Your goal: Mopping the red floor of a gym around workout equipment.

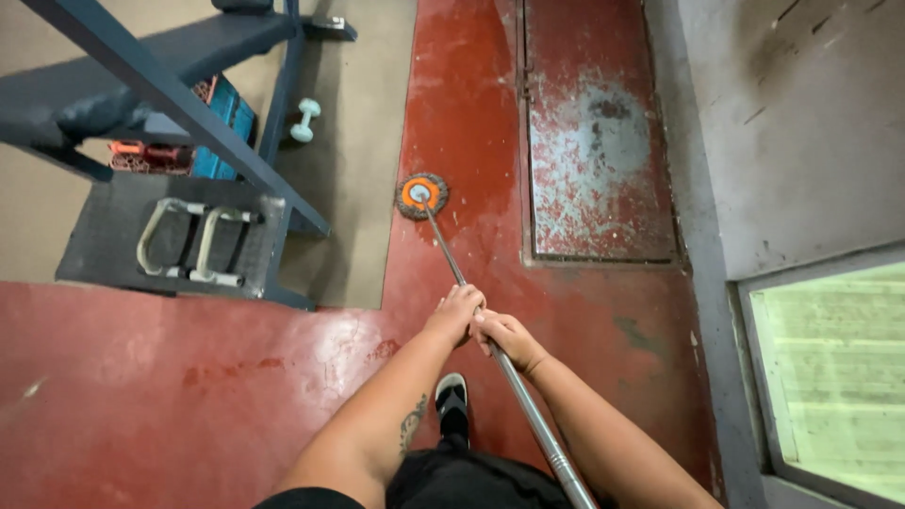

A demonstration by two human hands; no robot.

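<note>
While a black shoe with a white toe (pixel 452 394) stands on the glossy red floor (pixel 189 377) nearest the camera, a smooth, round metal mop pole (pixel 528 415) slants up past it from the bottom edge. Both bare hands are wrapped tight around that pole, side by side and touching: the left hand (pixel 455 313) slightly farther along it, the right hand (pixel 506 337) just behind. The left forearm bears a dark tattoo.

Beyond the hands the pole thins and runs to a round mop head (pixel 421 196), an orange disc ringed by a shaggy grey fringe, lying flat on the red floor at the edge of a dull tan mat (pixel 353 160). Just right of the mop head a rectangular floor hatch (pixel 599 132) shows worn paint, red flaking to pale grey. Rough grey concrete (pixel 801 123) rises at the right, with a pale green pane (pixel 839 368) below it.

Left of the mop, a dark blue steel frame (pixel 170 94) stands on a black rubber pad with two bent metal handles (pixel 193 240). Farther off lies a small pale green dumbbell (pixel 304 120), near the frame's leg.
</note>
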